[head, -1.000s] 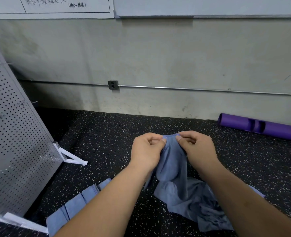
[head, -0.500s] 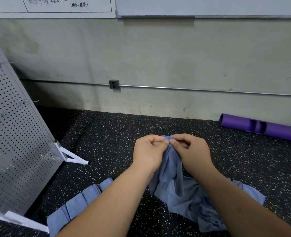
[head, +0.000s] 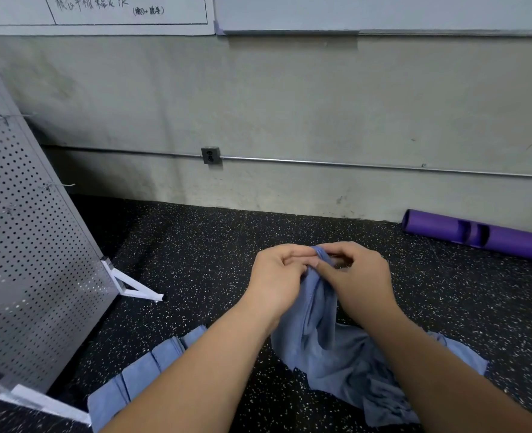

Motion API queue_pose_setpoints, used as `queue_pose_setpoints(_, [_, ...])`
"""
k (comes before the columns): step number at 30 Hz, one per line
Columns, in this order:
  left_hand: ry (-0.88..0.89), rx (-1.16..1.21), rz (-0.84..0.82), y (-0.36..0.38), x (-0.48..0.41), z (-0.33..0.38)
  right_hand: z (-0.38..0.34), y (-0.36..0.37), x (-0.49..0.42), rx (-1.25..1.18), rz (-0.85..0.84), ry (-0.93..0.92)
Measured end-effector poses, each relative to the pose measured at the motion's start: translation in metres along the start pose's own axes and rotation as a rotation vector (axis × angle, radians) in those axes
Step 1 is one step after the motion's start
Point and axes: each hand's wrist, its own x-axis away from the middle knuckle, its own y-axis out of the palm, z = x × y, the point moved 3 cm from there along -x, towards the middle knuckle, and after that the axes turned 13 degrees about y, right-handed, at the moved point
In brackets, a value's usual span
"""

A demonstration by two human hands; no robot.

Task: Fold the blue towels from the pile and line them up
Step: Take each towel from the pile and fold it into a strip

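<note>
Both hands meet in mid-air at the top edge of a blue towel (head: 317, 323). The left hand (head: 277, 276) and the right hand (head: 358, 276) each pinch the bunched hem with curled fingers and thumb, knuckles almost touching. The cloth hangs down between the wrists and runs into the crumpled pile (head: 383, 398) on the floor below the right forearm.

The grey wall (head: 289, 104) fills the upper half of the view. The dark speckled floor (head: 211, 245) runs from the wall towards the person, with a bare stretch ahead of the hands and to their left. A perforated metal panel (head: 24, 245) leans at the left edge, and its white foot (head: 133, 287) juts onto the floor, well apart from the hands. The folded towels (head: 142, 373) lie in an overlapping row at lower left, between the panel and the left forearm. A purple tube (head: 492, 237) rests against the wall's base at far right. A white sheet (head: 102, 7) at the top carries a handwritten line ending in what looks like "PK"; the rest is too unclear to read. A thin pipe (head: 352, 165) crosses the wall from a small outlet box (head: 211, 155).
</note>
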Motion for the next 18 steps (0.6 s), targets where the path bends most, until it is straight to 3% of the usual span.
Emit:
queue_pose_setpoints(5, [0.253,-0.487,-0.023,-0.016,-0.012,-0.004,0.008,-0.012,-0.014,-0.078,0.008,0.043])
queue_pose_setpoints(9, [0.331,-0.86,-0.073,-0.032,-0.02,-0.01,0.013,-0.022,-0.02,-0.195,0.004,0.07])
queue_pose_setpoints(18, [0.275,-0.972,-0.303,-0.041,-0.022,-0.024,0.019,-0.038,-0.025,-0.32,-0.08,0.076])
